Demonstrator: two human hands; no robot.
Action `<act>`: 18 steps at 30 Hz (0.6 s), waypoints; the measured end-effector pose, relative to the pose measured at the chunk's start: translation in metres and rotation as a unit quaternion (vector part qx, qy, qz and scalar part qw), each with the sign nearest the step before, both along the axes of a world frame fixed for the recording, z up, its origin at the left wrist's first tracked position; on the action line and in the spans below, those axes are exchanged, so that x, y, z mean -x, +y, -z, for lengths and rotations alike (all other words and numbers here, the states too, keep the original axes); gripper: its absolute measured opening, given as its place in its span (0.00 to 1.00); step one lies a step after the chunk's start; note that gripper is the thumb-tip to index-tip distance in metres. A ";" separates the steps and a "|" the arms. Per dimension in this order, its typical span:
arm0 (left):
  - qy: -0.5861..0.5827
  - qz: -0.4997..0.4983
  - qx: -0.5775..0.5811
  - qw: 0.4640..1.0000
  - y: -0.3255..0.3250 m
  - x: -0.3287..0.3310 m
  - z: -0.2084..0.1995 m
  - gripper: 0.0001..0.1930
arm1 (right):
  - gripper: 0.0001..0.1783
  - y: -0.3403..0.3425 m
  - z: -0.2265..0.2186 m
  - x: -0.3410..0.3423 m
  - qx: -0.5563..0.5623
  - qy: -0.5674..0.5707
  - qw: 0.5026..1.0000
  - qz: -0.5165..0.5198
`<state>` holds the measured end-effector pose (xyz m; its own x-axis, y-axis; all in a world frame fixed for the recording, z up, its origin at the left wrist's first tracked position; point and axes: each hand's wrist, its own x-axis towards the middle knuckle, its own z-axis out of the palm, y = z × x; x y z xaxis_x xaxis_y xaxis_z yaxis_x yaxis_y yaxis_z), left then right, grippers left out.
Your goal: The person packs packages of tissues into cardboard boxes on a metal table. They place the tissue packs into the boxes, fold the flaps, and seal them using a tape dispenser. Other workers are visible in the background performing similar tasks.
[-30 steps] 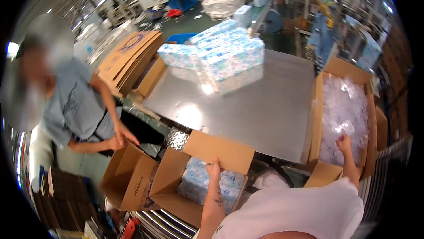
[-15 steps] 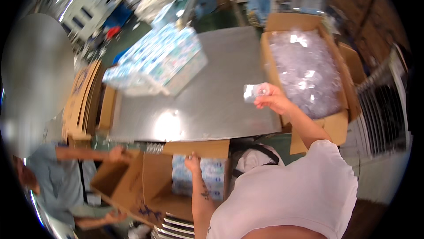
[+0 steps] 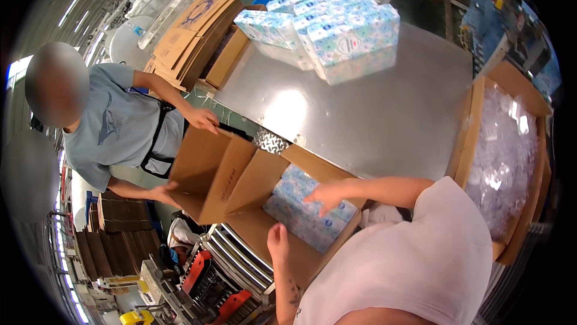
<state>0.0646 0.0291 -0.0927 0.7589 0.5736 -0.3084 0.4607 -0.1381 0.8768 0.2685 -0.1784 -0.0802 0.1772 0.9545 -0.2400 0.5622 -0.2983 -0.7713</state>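
I look down on the open cardboard box (image 3: 282,229) in front of me; I take it as my landmark. My right hand (image 3: 329,196) lies flat on the blue-and-white patterned packs (image 3: 300,208) inside this box, its fingers spread and gripping nothing. My left hand (image 3: 277,242) rests on the near flap of the box, fingers together and not closed on anything.

Beyond the box lies the grey metal surface (image 3: 384,114). At the far end of it stands a pile of wrapped tissue packs (image 3: 327,24), white and light blue with a small round label on the side. To the right of my box is a second carton (image 3: 475,126) filled with clear plastic bags (image 3: 505,156). To the left, touching my box, a co-worker in a grey shirt (image 3: 111,129) holds another cardboard box (image 3: 207,171) with both hands, and its raised flaps hide part of my box. Behind this person a stack of flat cartons (image 3: 195,27) leans. Below my box I see metal rollers (image 3: 237,262).
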 end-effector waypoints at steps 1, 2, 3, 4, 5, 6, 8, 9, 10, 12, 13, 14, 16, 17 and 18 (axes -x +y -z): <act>0.005 0.017 -0.040 0.999 -0.015 0.004 -0.016 0.16 | 0.33 -0.003 0.002 -0.029 -0.032 -0.007 0.999 0.038; 0.026 0.017 -0.058 0.998 -0.020 0.010 -0.018 0.17 | 0.32 -0.005 0.002 -0.061 -0.065 -0.015 0.995 0.074; 0.036 0.014 -0.079 0.996 -0.026 0.014 -0.015 0.19 | 0.30 -0.010 0.007 -0.101 -0.082 -0.066 0.985 0.135; 0.059 0.015 -0.100 0.993 -0.032 0.019 -0.012 0.19 | 0.28 -0.018 0.005 -0.146 -0.101 -0.119 0.968 0.194; 0.095 0.007 -0.082 0.992 -0.044 0.023 -0.018 0.20 | 0.23 -0.023 -0.020 -0.189 -0.093 -0.135 0.944 0.287; 0.134 0.021 -0.106 0.985 -0.059 0.012 -0.032 0.20 | 0.18 -0.033 -0.007 -0.256 -0.107 -0.192 0.914 0.341; 0.151 0.034 -0.048 0.987 -0.068 0.023 -0.006 0.23 | 0.10 -0.059 -0.023 -0.378 -0.138 -0.391 0.836 0.360; 0.172 0.038 -0.054 0.983 -0.076 0.032 0.009 0.25 | 0.07 -0.066 -0.027 -0.426 -0.043 -0.440 0.777 0.448; 0.168 0.000 -0.051 0.984 -0.088 0.023 0.012 0.21 | 0.07 -0.100 -0.007 -0.489 -0.047 -0.459 0.732 0.502; 0.226 0.009 0.012 0.974 -0.107 0.031 -0.002 0.19 | 0.09 -0.110 -0.020 -0.527 0.051 -0.514 0.699 0.495; 0.246 0.016 0.049 0.968 -0.118 0.024 -0.001 0.18 | 0.11 -0.116 -0.015 -0.541 0.007 -0.523 0.656 0.544; 0.266 0.023 0.083 0.960 -0.128 0.019 -0.001 0.18 | 0.16 -0.118 -0.018 -0.556 0.062 -0.447 0.717 0.531; 0.265 0.015 0.100 0.959 -0.141 0.000 -0.001 0.19 | 0.26 -0.115 -0.023 -0.567 0.097 -0.426 0.723 0.535; 0.259 0.010 0.096 0.961 -0.141 -0.013 -0.002 0.19 | 0.26 -0.114 -0.039 -0.570 0.116 -0.419 0.728 0.530; 0.260 0.003 0.088 0.962 -0.142 -0.024 -0.004 0.20 | 0.27 -0.113 -0.044 -0.574 0.140 -0.406 0.733 0.528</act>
